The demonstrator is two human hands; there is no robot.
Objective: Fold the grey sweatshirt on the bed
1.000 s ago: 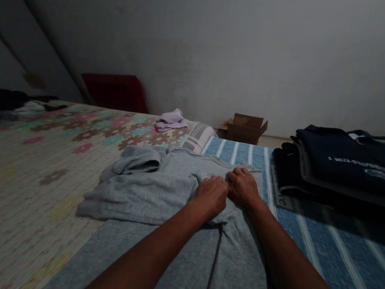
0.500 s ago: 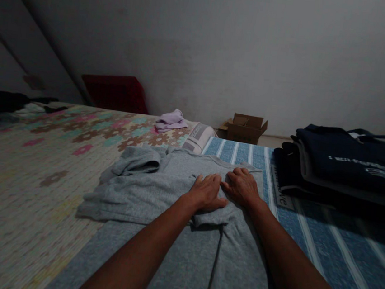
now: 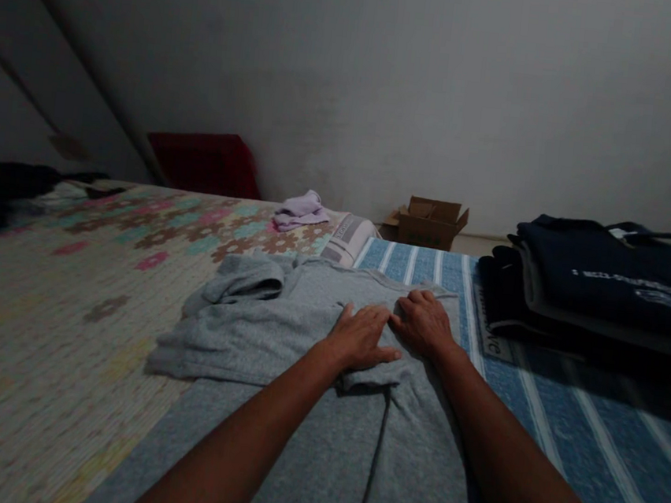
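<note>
- A plain pale wall (image 3: 353, 63) rose behind everything, dim and faintly smudged.
- A floral cover (image 3: 61, 320), cream with brown, pink, teal and yellow blooms, spread over the left side.
- A blue striped cover (image 3: 539, 413) with white lines lay along the right side, running under the grey garment.
- The grey garment (image 3: 341, 442) lay in front of the person, across both covers, its neckline toward the wall; a section with a ribbed end was folded over to the left in loose creases.
- A stack of folded dark clothes (image 3: 611, 286) sat on the blue stripes at the right, near the garment but apart from it, white lettering on the top piece.
- A dark red object (image 3: 205, 164) leaned by the wall, partly hidden behind the bed's far edge.
- A cardboard box (image 3: 429, 227) stood with its flaps up beyond the blue cover.
- A lilac cloth (image 3: 302, 210) lay crumpled on the far flowers.
- The left hand (image 3: 363, 335) was spread fairly wide, palm down on the garment, thumb away from the fingers.
- The right hand (image 3: 424, 322) rested just beside it on the same fabric, fingers bent; whether they pinched any cloth could not be told.
</note>
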